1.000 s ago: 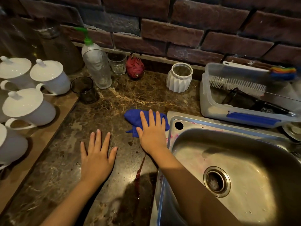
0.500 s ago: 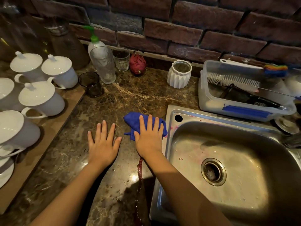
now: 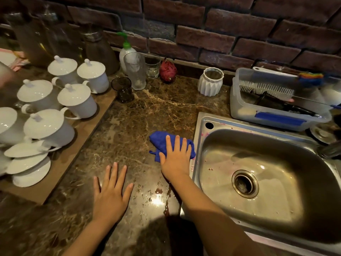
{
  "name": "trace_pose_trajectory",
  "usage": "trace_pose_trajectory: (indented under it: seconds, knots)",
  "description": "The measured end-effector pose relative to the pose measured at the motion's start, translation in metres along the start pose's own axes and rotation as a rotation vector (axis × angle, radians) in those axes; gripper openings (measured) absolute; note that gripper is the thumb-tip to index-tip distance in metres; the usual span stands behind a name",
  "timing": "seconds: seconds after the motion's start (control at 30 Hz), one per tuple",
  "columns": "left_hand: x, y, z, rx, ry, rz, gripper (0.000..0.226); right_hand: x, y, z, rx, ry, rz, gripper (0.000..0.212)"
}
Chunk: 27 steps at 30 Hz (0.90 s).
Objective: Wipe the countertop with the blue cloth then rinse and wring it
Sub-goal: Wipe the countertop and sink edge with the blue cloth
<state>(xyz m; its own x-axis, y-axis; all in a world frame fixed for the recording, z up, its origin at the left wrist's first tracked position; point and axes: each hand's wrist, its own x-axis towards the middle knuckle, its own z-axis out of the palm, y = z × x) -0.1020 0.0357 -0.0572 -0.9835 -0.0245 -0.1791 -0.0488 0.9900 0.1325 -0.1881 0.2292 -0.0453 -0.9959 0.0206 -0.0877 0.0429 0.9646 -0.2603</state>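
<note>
A crumpled blue cloth [image 3: 160, 141] lies on the dark marble countertop [image 3: 129, 126], right beside the left rim of the steel sink [image 3: 258, 163]. My right hand [image 3: 176, 159] presses flat on the cloth with straight, spread fingers and covers its near half. My left hand [image 3: 110, 193] rests flat on the bare counter, to the left of the cloth and nearer to me, fingers spread. A dark red streak of liquid [image 3: 167, 202] and small drops lie on the counter just below my right wrist.
Several white lidded cups [image 3: 77, 100] and saucers [image 3: 29, 167] stand on a wooden board at the left. At the back are a dark glass [image 3: 122, 89], a tall clear glass [image 3: 133, 71], a soap bottle [image 3: 126, 50], a dragon fruit [image 3: 168, 70] and a white vase [image 3: 210, 81]. A plastic tub with brushes [image 3: 273, 100] sits behind the sink.
Both hands keep the same flat pose. My left hand has slid nearer to me, and the view has shifted; the cloth stays under my right hand by the sink rim.
</note>
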Motion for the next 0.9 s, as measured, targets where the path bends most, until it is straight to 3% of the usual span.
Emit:
trace_pose_trajectory:
  seconds: [0.5, 0.7, 0.9]
  knots:
    - [-0.003, 0.0, 0.004, -0.007, 0.116, 0.027, 0.07, -0.069, -0.007, 0.01, -0.035, -0.007, -0.09, 0.062]
    - [-0.003, 0.001, 0.004, -0.005, 0.1, 0.032, 0.073, -0.099, -0.01, 0.015, -0.065, 0.015, -0.134, 0.063]
    - [-0.003, 0.001, -0.003, -0.013, 0.02, 0.019, 0.059, -0.13, -0.011, 0.015, -0.028, -0.038, -0.183, 0.061]
